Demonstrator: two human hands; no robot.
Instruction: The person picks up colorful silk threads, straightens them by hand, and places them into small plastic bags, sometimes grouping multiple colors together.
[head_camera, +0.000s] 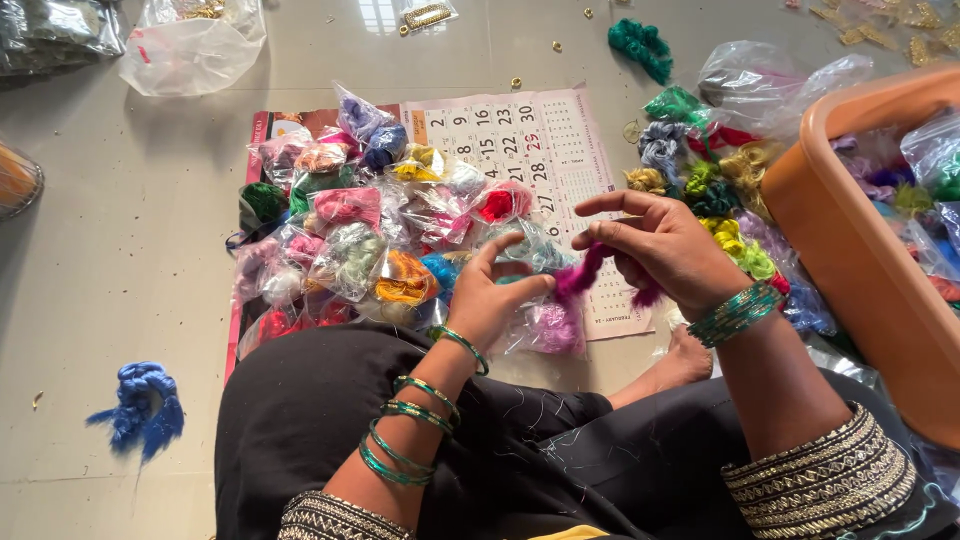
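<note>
Left hand: your left hand (492, 292) is above your lap, fingers curled, thumb and forefinger pinched on one end of the magenta thread bundle (582, 275).
Right hand: your right hand (655, 247) grips the other end of the bundle, fingers closed around it, a tuft sticking out below the palm.
Thread bundle: it spans the small gap between your two hands, above the near edge of the calendar sheet (545, 130).
Packets: small clear bags of coloured thread (350, 255) lie heaped on the calendar, just beyond your left hand.
Tub: an orange plastic tub (850, 250) sits at your right.
Floor: a blue thread bundle (140, 400) lies apart on the tiles to your left.
</note>
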